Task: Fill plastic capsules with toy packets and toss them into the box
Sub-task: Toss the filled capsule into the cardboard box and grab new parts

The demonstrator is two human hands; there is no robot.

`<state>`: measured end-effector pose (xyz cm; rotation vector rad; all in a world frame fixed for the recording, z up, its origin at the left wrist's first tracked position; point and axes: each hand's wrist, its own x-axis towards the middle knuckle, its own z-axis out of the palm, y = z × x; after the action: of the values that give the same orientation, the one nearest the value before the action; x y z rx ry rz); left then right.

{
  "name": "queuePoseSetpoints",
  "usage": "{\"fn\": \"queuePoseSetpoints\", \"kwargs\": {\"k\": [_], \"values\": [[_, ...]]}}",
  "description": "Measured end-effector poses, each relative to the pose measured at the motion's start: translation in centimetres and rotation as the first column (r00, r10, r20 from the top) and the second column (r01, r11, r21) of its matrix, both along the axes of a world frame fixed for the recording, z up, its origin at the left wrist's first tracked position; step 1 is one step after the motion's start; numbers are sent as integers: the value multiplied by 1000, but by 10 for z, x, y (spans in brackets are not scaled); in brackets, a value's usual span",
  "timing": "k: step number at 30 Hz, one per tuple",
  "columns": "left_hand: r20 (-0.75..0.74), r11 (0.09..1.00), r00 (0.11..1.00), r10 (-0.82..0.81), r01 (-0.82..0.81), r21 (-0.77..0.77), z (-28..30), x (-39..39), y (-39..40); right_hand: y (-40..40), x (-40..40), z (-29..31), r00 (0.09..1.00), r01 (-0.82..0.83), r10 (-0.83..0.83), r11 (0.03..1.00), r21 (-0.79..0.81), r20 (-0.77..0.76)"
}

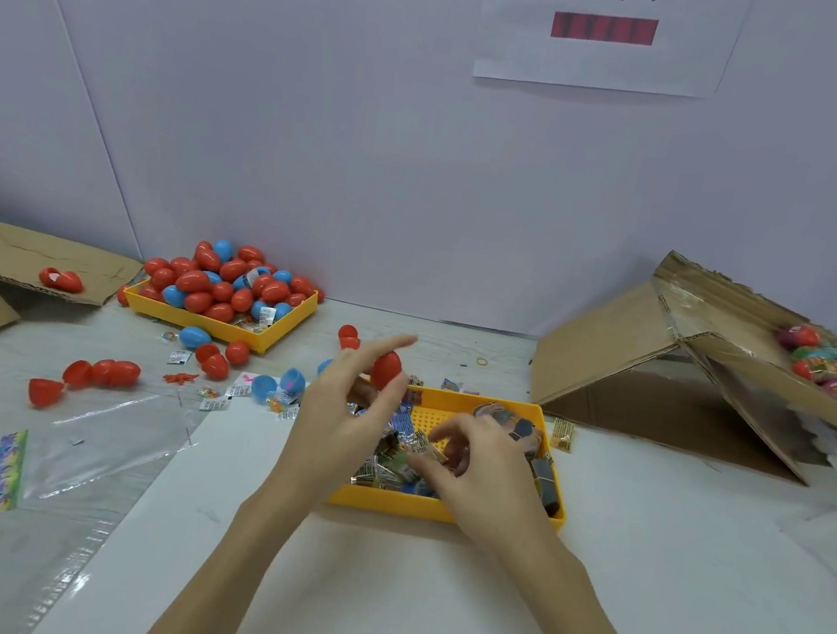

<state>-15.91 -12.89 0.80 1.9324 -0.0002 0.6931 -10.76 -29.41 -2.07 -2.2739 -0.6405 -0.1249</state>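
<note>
**Meanwhile, one hand holds a red capsule half while the other picks at a packet**

Over the near yellow tray (442,509), the left hand (344,412) grips a red capsule half (386,369) between thumb and curled fingers, its index finger stretched out straight above it. The right hand (478,470) reaches into the same tray, fingers curled down and pinching a toy packet (421,443) that lies among the heap of packets (382,468) on the tray's left side. Dark flat pieces (541,477) lie along the tray's right wall.

Farther back on the left of the white surface (428,602), a second yellow tray (219,329) is piled with closed red and blue capsules (227,278). Loose capsule halves (90,378) and small packets are scattered between the two trays. A clear plastic bag (99,438) lies flat at the left. At the right, a tilted cardboard box (660,352) holds filled capsules (835,365) wrapped in coloured film.
</note>
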Motion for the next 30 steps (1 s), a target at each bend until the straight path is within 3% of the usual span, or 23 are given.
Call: {"fn": "queuePoseSetpoints", "kwargs": {"k": [5,12,20,25,30], "values": [[-57,989,998,-23,15,-149,0,0,-2,2,3,2,983,-4,-4,999,-44,-184],[-77,983,995,-58,43,-177,0,3,0,-1,2,3,987,-13,9,1000,-22,-159],[-187,996,979,-85,78,-46,-4,3,2,-6,3,9,978,30,55,918,395,-202],[-181,963,983,-27,75,260,-13,4,0,-8,4,11,980,-29,102,920,391,-169],[-144,990,989,-38,57,128,-14,5,1,-8,3,13,979,-55,126,921,385,-161]]}}
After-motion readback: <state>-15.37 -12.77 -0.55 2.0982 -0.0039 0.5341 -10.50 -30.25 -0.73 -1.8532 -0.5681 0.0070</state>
